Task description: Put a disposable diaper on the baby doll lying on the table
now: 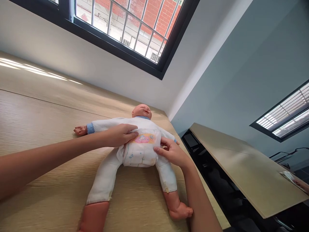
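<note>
A baby doll (142, 111) lies on its back on the wooden table, its head towards the wall and its legs spread towards me. It has a white top with blue cuffs and a white diaper (140, 154) with a pink and orange printed front band. My left hand (123, 134) is at the waist on the left of the picture, thumb and fingers closed on the diaper's upper edge. At the opposite hip, my right hand (171, 150) has its thumb on the diaper's side and its fingers curled around it, partly hidden.
The table (48, 129) meets the wall below a barred window (135, 29). A second table (241, 167) stands to the right across a dark gap. At its far end, part of another person's hand (301, 185) shows beside a pale item (288, 176).
</note>
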{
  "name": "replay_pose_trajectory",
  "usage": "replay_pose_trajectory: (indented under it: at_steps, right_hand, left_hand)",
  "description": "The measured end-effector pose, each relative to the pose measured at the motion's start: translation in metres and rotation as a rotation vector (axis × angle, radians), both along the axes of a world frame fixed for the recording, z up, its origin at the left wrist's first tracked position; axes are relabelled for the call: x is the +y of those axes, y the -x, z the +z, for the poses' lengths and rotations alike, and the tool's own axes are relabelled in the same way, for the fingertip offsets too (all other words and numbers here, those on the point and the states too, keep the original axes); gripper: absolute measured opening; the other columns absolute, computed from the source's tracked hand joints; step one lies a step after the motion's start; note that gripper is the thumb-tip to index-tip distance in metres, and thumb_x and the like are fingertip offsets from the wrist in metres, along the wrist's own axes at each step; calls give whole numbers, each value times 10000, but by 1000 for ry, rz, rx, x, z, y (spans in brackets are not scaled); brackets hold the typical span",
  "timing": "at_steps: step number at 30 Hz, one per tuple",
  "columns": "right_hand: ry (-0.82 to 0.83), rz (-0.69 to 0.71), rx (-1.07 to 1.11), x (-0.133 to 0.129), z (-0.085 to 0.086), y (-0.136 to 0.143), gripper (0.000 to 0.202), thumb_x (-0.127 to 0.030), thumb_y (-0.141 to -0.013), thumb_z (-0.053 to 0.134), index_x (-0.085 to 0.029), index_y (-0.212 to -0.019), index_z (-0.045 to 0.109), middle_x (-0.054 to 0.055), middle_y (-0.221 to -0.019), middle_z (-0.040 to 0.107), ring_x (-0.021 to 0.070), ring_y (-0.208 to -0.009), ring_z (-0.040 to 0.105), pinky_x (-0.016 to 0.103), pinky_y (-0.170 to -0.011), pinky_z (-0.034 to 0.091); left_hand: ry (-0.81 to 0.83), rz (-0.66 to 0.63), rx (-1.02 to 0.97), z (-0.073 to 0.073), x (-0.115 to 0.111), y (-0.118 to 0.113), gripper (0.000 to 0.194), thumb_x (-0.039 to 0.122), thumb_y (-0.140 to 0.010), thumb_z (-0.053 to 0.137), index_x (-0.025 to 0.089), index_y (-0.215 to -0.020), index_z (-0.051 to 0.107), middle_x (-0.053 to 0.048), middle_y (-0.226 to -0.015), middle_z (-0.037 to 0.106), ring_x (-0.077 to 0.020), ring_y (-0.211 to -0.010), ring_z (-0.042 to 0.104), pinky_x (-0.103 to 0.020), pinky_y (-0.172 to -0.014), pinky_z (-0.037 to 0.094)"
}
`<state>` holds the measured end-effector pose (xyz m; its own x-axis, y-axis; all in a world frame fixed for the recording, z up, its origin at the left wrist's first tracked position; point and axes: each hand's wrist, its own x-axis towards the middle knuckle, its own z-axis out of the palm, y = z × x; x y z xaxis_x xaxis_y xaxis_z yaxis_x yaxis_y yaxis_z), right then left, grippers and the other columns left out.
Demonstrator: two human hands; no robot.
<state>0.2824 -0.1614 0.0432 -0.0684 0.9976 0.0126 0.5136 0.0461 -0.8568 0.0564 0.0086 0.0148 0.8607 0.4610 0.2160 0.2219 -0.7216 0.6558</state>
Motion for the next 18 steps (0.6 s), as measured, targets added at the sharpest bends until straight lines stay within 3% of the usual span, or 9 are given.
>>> replay_pose_trajectory:
  at_steps: [8, 13, 18]
  right_hand:
    - [-48, -71, -145, -3, -5, 3, 392, -527, -935, 680, -251, -1210, 719, 63, -1191, 729, 286, -1062, 655, 374, -826, 554]
    - [-115, -40, -243, -11, 3, 16, 315, -453, -991, 613, -257, -1219, 709, 54, -1202, 724, 291, -1074, 639, 382, -865, 520]
    - [-98, -58, -299, -14, 7, 20, 269, -440, -1006, 586, -246, -1136, 719, 46, -1101, 735, 268, -950, 653, 387, -839, 513]
  left_hand:
    - [-24, 17, 7, 0, -3, 0, 352, 457, -987, 426, 220, -727, 444, 10, -684, 504, -171, -648, 430, -322, -617, 310]
    - [-53, 17, 10, -3, -4, -1, 343, 444, -984, 419, 211, -735, 452, 14, -699, 523, -160, -658, 436, -310, -626, 319]
    - [-31, 36, -21, -9, -5, -4, 340, 447, -974, 428, 210, -731, 457, 14, -705, 504, -161, -669, 440, -304, -630, 323]
